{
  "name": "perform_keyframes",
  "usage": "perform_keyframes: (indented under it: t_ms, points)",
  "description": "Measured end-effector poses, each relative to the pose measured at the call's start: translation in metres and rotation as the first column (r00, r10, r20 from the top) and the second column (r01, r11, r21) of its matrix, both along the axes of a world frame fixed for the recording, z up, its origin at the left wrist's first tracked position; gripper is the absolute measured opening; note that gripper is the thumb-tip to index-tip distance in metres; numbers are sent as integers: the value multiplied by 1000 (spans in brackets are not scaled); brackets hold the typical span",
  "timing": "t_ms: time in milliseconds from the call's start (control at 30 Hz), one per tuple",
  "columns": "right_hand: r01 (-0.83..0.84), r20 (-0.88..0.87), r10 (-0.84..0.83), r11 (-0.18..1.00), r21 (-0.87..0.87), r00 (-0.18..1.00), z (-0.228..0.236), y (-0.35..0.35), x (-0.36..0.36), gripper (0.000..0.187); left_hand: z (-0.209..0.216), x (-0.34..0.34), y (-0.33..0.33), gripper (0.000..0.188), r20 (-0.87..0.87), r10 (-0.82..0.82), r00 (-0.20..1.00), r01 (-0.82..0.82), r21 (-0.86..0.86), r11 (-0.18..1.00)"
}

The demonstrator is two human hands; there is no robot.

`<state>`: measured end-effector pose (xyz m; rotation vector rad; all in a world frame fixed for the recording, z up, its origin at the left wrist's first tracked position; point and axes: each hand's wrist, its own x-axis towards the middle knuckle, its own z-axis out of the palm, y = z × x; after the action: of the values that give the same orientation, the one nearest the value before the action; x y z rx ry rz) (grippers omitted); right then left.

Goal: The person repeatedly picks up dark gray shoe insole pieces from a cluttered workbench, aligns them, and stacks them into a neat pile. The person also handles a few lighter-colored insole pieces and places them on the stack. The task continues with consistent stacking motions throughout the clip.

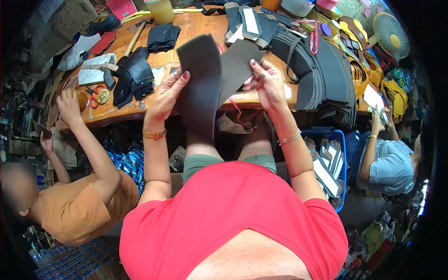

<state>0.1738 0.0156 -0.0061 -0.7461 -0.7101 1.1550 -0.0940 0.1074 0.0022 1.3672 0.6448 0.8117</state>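
- The left hand (170, 93) pinches a dark curved panel (200, 86) between thumb and fingers, raised over the near edge of the desk (196, 23).
- The right hand (270, 88) pinches a grey-brown panel (238, 65), partly hidden behind the dark one; whether they join cannot be told.
- A light, even grip near the edges should keep both sheets from creasing.
- Below the right hand, a blue crate (346, 172) holds pale and dark strips.
- Right of the right hand, stacked curved pieces (336, 77) leave little room.
- Left of the left hand lie folded black pieces (137, 77), then red-handled scissors (94, 100) near a co-worker's hand (69, 105).
- Beyond the left hand lies a hammer (135, 38).
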Motion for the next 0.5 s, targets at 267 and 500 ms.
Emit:
perform_keyframes:
  t_ms: [267, 500]
  points:
    - [214, 140, -225, 972, 93, 964, 6, 19, 44, 15, 21, -42, 59, 17, -19, -96, 995, 97, 24, 995]
    - [343, 356, -348, 936, 80, 867, -21, 15, 47, 32, 30, -41, 111, 16, -275, -116, 955, 162, 153, 975]
